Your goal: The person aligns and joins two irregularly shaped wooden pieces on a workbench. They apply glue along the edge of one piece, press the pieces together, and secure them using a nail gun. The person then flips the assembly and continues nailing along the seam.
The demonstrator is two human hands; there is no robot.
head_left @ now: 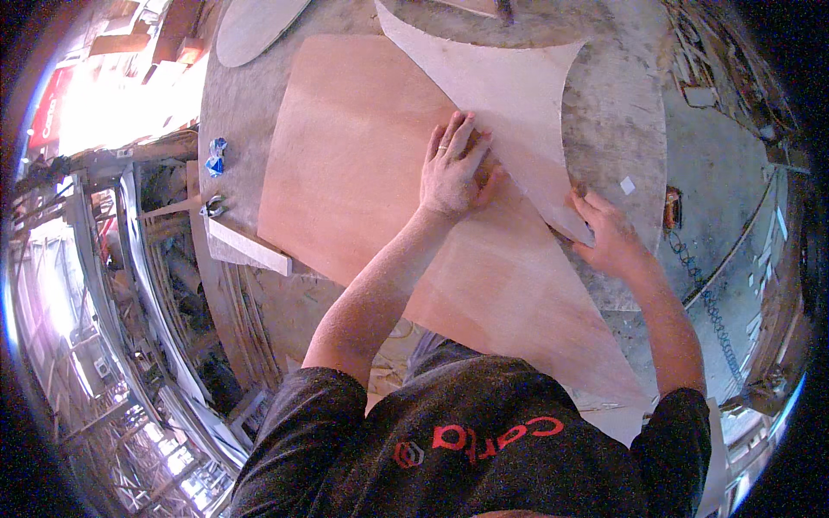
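My left hand (456, 173) lies flat with fingers stretched on a large reddish-brown plywood sheet (345, 147), by the edge of a paler plywood piece. This paler curved-edge panel (509, 82) overlaps the sheet's right side and narrows toward me. At its narrow near end my right hand (611, 237) is closed, fingertips on the right edge and thumb at the near tip. Whether anything else small is in those fingers is hidden. The sheet's near corner reaches toward my body at the lower right.
Both pieces rest on a worn grey worktable (609, 129). A rounded panel (255, 30) lies at the far left. A crumpled blue wrapper (216, 157) and a pale wood strip (249, 247) sit along the left edge. A small white square (628, 185) lies right; a coiled hose (718, 332) hangs beyond.
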